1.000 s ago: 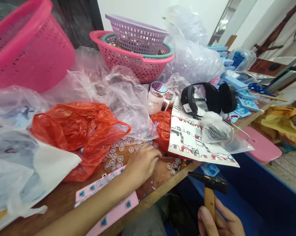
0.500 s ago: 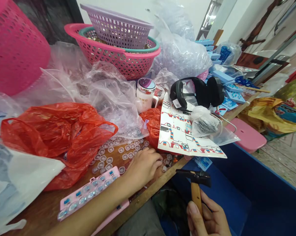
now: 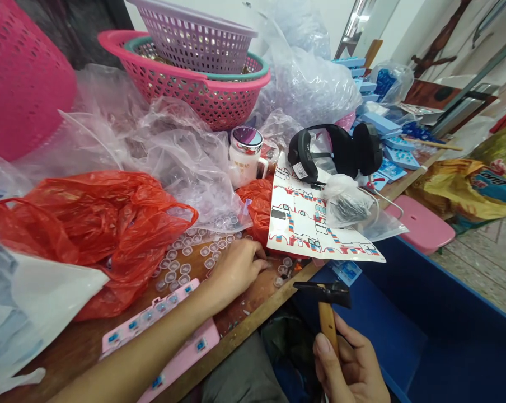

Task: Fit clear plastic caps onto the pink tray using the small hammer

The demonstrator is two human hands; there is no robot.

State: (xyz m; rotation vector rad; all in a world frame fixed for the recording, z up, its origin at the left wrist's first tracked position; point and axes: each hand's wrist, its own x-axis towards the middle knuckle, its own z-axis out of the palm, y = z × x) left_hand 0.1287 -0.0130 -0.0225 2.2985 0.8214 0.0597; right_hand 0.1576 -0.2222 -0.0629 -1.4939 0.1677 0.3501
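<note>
My right hand [image 3: 349,358], at the lower right, grips the wooden handle of a small hammer [image 3: 324,294]. The dark head is uppermost, just off the table's front edge. Over the tabletop, my left hand [image 3: 238,268] has its fingers curled downward; whatever they hold, if anything, is hidden. Around it lie several small clear plastic caps [image 3: 186,268]. My left forearm passes over a pink plastic case [image 3: 194,347], covering its middle. Blue pieces and clear round parts sit along the case.
A red plastic bag [image 3: 97,229] lies at left. Behind are a lidded white mug [image 3: 247,162] and stacked baskets [image 3: 198,92]. A printed sheet [image 3: 295,229] carries black headgear [image 3: 341,148] and a small bag. A deep blue bin [image 3: 437,302] stands at right, below the wooden table edge [image 3: 257,322].
My left hand has shifted slightly left, and more of the pink case's near part shows below my forearm. The hammer in my right hand has moved a little left and up.
</note>
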